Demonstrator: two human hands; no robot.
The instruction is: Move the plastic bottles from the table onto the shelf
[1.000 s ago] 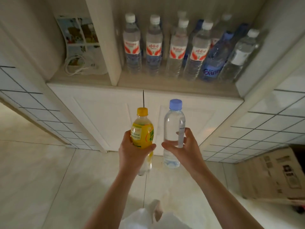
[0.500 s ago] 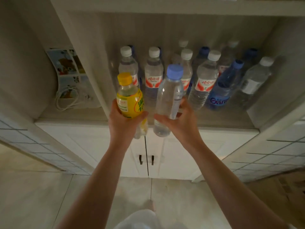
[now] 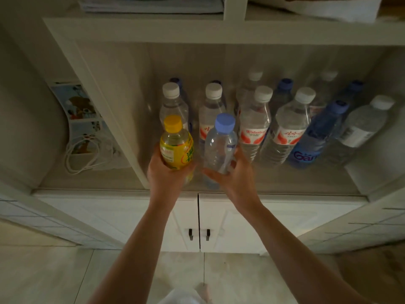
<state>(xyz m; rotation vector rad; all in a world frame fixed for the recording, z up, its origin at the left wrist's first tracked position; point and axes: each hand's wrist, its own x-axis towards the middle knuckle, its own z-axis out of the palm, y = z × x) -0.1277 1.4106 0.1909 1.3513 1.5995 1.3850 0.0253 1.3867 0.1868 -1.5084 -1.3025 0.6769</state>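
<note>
Holding a bottle in each hand, the person reaches both arms to the front of the shelf (image 3: 295, 183). The left hand (image 3: 167, 175) grips the yellow bottle (image 3: 176, 145) round its lower half, fingers curled about it; this bottle has a yellow cap, a yellow label with a small white patch of print, and a clear shoulder. The right hand (image 3: 232, 174) holds the clear bottle (image 3: 219, 148) with thumb on its near side and fingers round its far side; it has a pale blue cap, see-through walls and only a small mark near the shoulder. Both bottles stand nearly upright, side by side and close together, with their bases low over the front of the shelf board; whether they touch it cannot be told.

Behind them on the shelf stands a crowd of other bottles. In the front row I count four with white caps and red-and-white labels (image 3: 254, 126), one dark blue bottle (image 3: 315, 139) with a blue cap, and one clear bottle with a white cap and pale label (image 3: 363, 123) at the right end. Further back some six more caps show, white and blue, too dim for a sure count. In the left compartment lie one white cable (image 3: 81, 154) and one picture card (image 3: 81, 106). Below are two cupboard doors, each with one dark handle (image 3: 190, 234).
</note>
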